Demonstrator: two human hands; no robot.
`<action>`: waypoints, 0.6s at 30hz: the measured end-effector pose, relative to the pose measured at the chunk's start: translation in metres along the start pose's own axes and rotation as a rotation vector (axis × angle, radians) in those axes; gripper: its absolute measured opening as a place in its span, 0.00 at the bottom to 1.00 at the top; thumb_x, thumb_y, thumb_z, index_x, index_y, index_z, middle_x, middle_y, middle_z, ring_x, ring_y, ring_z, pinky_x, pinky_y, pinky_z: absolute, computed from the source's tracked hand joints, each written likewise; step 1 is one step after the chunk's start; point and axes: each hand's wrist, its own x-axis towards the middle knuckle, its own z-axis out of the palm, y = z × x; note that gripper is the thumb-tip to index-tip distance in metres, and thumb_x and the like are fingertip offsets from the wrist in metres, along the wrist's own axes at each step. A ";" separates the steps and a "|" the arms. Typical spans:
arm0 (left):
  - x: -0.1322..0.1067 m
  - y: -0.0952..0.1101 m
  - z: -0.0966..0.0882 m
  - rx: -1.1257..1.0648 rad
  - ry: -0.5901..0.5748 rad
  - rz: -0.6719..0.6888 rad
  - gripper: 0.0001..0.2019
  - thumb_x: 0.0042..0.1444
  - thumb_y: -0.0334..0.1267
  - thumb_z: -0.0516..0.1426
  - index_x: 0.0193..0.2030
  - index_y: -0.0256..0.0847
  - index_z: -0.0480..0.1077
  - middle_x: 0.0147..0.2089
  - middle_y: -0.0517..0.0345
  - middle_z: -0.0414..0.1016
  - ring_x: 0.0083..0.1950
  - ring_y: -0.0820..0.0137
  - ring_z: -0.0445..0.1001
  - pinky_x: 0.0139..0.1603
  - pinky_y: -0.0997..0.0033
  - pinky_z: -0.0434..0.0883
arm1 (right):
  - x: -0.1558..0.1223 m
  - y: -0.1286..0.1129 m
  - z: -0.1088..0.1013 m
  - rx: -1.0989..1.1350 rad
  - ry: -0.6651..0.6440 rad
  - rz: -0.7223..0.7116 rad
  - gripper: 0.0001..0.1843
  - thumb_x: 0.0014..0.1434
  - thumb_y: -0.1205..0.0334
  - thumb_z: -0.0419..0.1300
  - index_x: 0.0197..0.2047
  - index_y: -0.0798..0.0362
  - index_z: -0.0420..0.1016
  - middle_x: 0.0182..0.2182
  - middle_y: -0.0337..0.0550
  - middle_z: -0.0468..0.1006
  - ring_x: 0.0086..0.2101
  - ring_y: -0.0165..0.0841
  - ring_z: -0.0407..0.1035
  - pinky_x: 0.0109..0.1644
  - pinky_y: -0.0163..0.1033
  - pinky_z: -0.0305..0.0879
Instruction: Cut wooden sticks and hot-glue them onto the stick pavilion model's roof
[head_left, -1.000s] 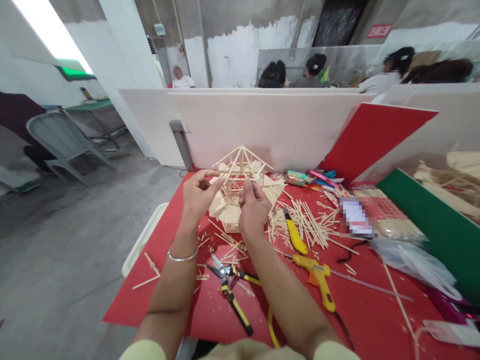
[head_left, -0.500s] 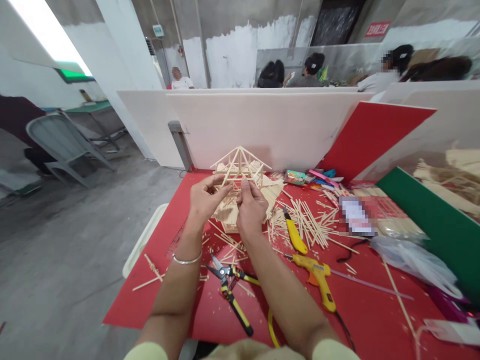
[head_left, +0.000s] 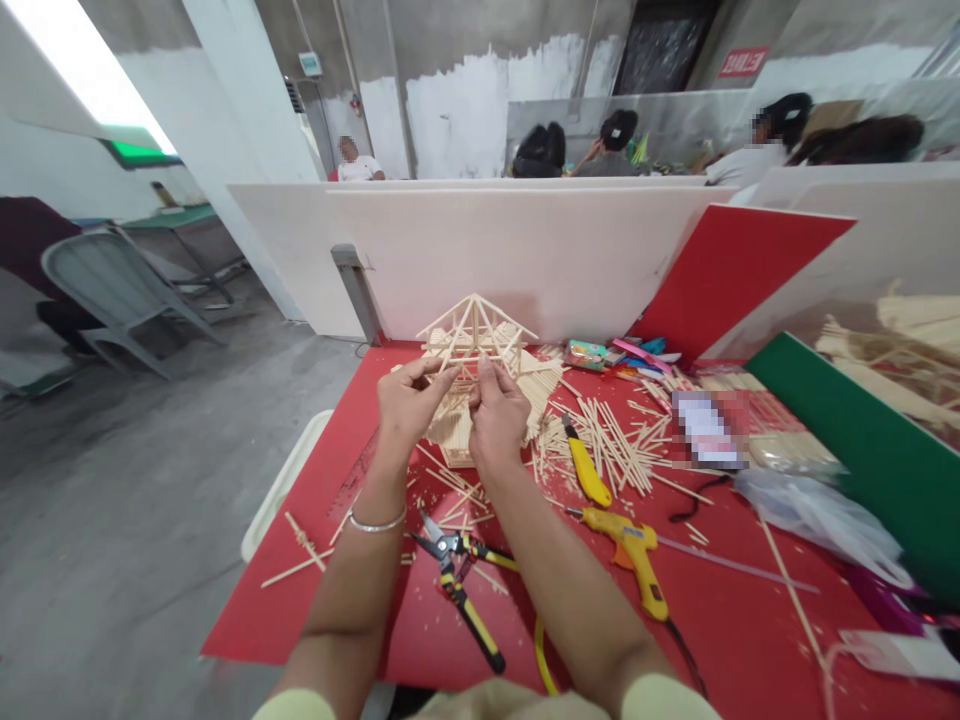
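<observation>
A small house model (head_left: 474, 325) built of thin wooden sticks, with a peaked open roof frame, stands on the red tabletop in front of me. My left hand (head_left: 407, 402) pinches the near lower edge of the roof frame at its left, thumb and forefinger drawn together. On the right side of the same edge, my right hand (head_left: 498, 415) grips with thumb against bent fingers. A thin stick runs along that edge between the two hands. My fingers cover its ends and part of the model's front.
Loose wooden sticks (head_left: 611, 440) lie right of the model beside a yellow utility knife (head_left: 589, 468). Nearer are a yellow glue gun (head_left: 634, 550) and open pruning shears (head_left: 457, 570). A plastic bag (head_left: 821, 515) and green board (head_left: 862, 440) lie right. White panels (head_left: 510, 240) stand behind; people sit beyond.
The whole view has shifted slightly. Both hands stay at the roof frame's near edge with almost the same grip.
</observation>
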 end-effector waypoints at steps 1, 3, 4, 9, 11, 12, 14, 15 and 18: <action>0.000 -0.001 0.000 0.003 0.005 0.001 0.18 0.48 0.49 0.66 0.40 0.37 0.82 0.25 0.59 0.75 0.21 0.76 0.63 0.22 0.75 0.61 | 0.000 0.000 0.000 0.005 0.001 0.012 0.12 0.53 0.53 0.67 0.30 0.53 0.74 0.14 0.26 0.62 0.17 0.21 0.52 0.21 0.31 0.48; 0.000 -0.003 0.001 0.006 0.008 0.002 0.18 0.48 0.49 0.66 0.40 0.36 0.82 0.25 0.59 0.74 0.21 0.76 0.62 0.22 0.75 0.61 | 0.000 0.000 0.000 0.013 0.003 0.032 0.12 0.53 0.54 0.67 0.30 0.53 0.74 0.14 0.26 0.62 0.17 0.21 0.51 0.21 0.31 0.47; 0.000 -0.003 0.001 0.006 0.008 0.002 0.18 0.48 0.48 0.66 0.41 0.36 0.81 0.24 0.60 0.74 0.21 0.77 0.62 0.22 0.76 0.61 | 0.001 0.000 0.000 0.015 0.002 0.037 0.12 0.53 0.54 0.67 0.29 0.53 0.74 0.14 0.26 0.62 0.16 0.21 0.51 0.21 0.31 0.47; -0.001 -0.002 0.002 0.001 0.004 0.002 0.18 0.49 0.48 0.66 0.41 0.36 0.82 0.23 0.61 0.73 0.21 0.77 0.60 0.22 0.76 0.61 | 0.002 0.000 0.000 0.010 -0.001 0.043 0.11 0.53 0.54 0.67 0.30 0.53 0.75 0.14 0.26 0.62 0.16 0.21 0.51 0.20 0.32 0.46; 0.000 -0.002 0.002 0.002 0.003 0.005 0.18 0.48 0.48 0.66 0.41 0.36 0.82 0.24 0.60 0.73 0.21 0.77 0.60 0.22 0.76 0.61 | 0.002 0.000 0.000 0.010 0.001 0.047 0.11 0.53 0.54 0.67 0.31 0.53 0.75 0.14 0.26 0.62 0.16 0.21 0.51 0.20 0.32 0.46; 0.000 -0.002 0.002 0.001 0.008 0.006 0.18 0.48 0.48 0.66 0.40 0.36 0.82 0.24 0.60 0.73 0.21 0.77 0.60 0.22 0.76 0.61 | 0.002 0.000 0.000 0.008 0.002 0.051 0.11 0.53 0.54 0.67 0.31 0.53 0.75 0.14 0.26 0.62 0.16 0.21 0.51 0.20 0.32 0.46; -0.001 -0.002 0.002 0.002 0.012 0.007 0.18 0.49 0.49 0.66 0.40 0.36 0.82 0.24 0.60 0.73 0.21 0.77 0.60 0.22 0.76 0.61 | 0.002 0.000 0.000 0.000 0.006 0.061 0.11 0.53 0.54 0.67 0.32 0.53 0.75 0.15 0.26 0.62 0.16 0.21 0.52 0.20 0.32 0.47; -0.001 -0.002 0.002 0.002 0.012 0.006 0.18 0.49 0.49 0.66 0.41 0.37 0.82 0.24 0.60 0.73 0.21 0.77 0.60 0.22 0.76 0.61 | 0.002 0.000 0.000 -0.004 0.008 0.064 0.11 0.53 0.54 0.67 0.32 0.53 0.75 0.15 0.26 0.62 0.16 0.21 0.52 0.20 0.32 0.47; -0.002 -0.001 0.003 0.002 0.011 -0.001 0.18 0.50 0.49 0.65 0.41 0.38 0.82 0.24 0.60 0.73 0.21 0.77 0.60 0.22 0.75 0.61 | 0.002 -0.001 0.000 -0.017 0.010 0.061 0.11 0.53 0.53 0.66 0.32 0.53 0.75 0.15 0.26 0.62 0.17 0.21 0.52 0.20 0.32 0.47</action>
